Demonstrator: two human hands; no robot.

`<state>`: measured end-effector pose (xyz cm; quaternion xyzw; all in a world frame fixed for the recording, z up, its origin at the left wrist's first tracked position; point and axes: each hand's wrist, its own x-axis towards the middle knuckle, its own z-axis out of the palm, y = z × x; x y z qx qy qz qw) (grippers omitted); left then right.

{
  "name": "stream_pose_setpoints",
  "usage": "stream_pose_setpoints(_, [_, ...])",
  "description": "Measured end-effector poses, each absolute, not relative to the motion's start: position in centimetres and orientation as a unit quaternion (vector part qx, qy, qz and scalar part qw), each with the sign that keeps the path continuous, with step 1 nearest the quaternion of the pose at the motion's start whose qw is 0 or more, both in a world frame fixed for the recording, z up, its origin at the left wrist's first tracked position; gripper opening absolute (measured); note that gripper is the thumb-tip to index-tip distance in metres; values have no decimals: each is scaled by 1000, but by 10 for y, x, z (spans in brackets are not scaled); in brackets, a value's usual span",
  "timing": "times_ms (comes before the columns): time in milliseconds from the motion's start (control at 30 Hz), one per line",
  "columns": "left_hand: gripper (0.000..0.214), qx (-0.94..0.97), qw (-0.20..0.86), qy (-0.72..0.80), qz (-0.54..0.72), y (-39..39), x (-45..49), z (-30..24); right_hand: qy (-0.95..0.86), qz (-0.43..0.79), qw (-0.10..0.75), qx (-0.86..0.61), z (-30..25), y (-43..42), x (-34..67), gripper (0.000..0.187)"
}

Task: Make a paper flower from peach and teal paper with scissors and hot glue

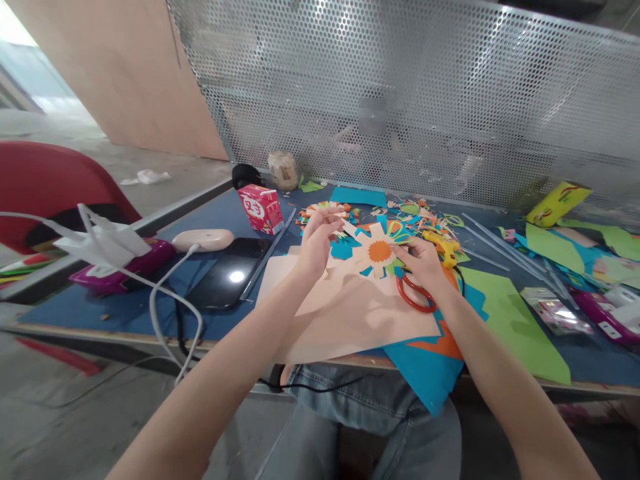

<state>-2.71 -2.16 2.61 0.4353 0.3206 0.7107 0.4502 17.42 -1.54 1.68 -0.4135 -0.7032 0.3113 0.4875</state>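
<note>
A paper flower (367,257) with an orange centre and cream and blue petals is held up over the table. My right hand (423,263) pinches its right edge. Left of the flower, my left hand (319,237) is closed, with a pale paper strip (349,228) at its fingertips; whether that strip joins the flower I cannot tell. Beneath both hands lie cream paper sheets (345,313). Red-handled scissors (416,295) rest just below my right hand, their blades hidden. A yellow glue gun (445,249) lies behind that hand, partly covered.
Paper scraps (420,213) litter the back of the table. At left are a black phone (227,277), a pink box (261,209) and a power strip (120,267) with white cables. Blue sheets (425,373) overhang the front edge. Perforated metal (400,87) stands behind.
</note>
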Motion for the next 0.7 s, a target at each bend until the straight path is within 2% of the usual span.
stream_pose_setpoints(167, [21, 407, 499, 313, 698, -22, -27, 28, -684, 294, 515, -425, 18, -14, 175, 30])
stream_pose_setpoints(467, [25, 466, 441, 336, 690, -22, -25, 24, -659, 287, 562, -408, 15, -13, 177, 29])
stream_pose_setpoints(700, [27, 479, 437, 293, 702, -22, -25, 21, -658, 298, 570, -391, 14, -10, 179, 30])
